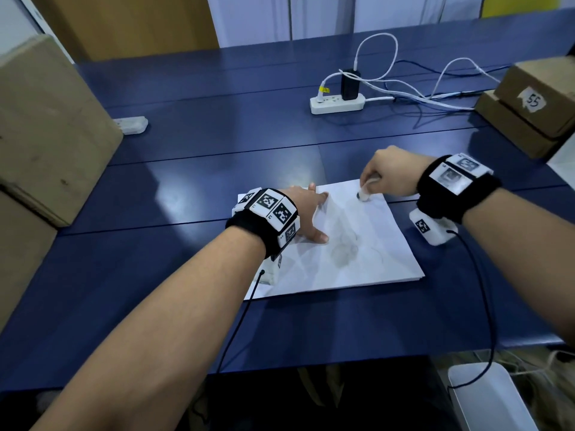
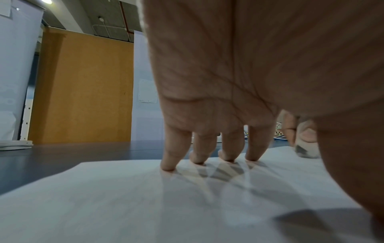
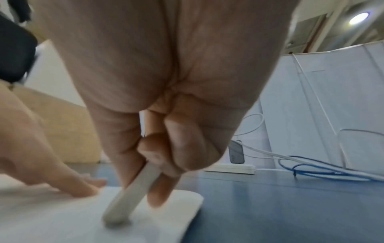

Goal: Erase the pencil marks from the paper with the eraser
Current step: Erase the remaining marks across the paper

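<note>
A white sheet of paper (image 1: 357,259) with faint grey pencil marks (image 1: 345,250) lies on the blue table (image 1: 202,144). My left hand (image 1: 308,213) presses down on the paper's left part with straight spread fingers (image 2: 176,148). My right hand (image 1: 385,175) pinches a white eraser (image 1: 364,192), whose smudged tip touches the paper near its far right corner. In the right wrist view the eraser (image 3: 129,195) slants down from between thumb and fingers onto the paper (image 3: 62,222). From the left wrist, the eraser (image 2: 307,149) shows at the right beyond my fingers.
A white power strip (image 1: 337,104) with a black charger and white and blue cables (image 1: 435,94) lies at the back. Cardboard boxes stand at the left (image 1: 46,129) and at the right (image 1: 535,101). A small white device (image 1: 130,124) sits near the left box.
</note>
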Demonstrator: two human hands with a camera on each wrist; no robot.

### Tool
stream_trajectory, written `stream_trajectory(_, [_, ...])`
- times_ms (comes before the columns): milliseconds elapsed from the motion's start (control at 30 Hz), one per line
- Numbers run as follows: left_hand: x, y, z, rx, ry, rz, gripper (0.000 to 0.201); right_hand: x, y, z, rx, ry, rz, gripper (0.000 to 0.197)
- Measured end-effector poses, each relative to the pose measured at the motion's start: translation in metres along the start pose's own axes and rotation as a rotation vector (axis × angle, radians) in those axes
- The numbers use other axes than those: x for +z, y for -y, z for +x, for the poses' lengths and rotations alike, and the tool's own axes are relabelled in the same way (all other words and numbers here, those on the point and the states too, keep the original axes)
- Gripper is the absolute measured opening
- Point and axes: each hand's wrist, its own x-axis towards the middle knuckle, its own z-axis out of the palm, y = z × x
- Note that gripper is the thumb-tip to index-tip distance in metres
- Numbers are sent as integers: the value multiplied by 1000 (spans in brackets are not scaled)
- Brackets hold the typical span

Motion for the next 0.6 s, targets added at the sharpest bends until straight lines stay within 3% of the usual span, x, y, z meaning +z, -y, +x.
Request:
stream_trajectory(100, [0,0,0,4,0,7,104,-2,7,-14,-89,220,51,5])
stream_trajectory(167, [0,-1,1,5,0,12,104,-2,6,-14,-102,250,73,7])
stream_trajectory(300, [1,0,-1,3,-1,-3,103,2,-1,8,8,-20,52,15])
stream_trajectory(367, [1,0,-1,5,-2,-8,103,3,-1,13,34,-85,49,17])
stream_trajectory(433, [1,0,-1,9,-2,-1,104,2,3,8,4,-1,78,12])
stream_trajectory(533, [1,0,-1,12,-9,8,105,2,17,-6,-115,287,100,8])
stream_trajectory(600, [1,0,0,14,-15,12,105,2,21,-5,-118,253,46,8])
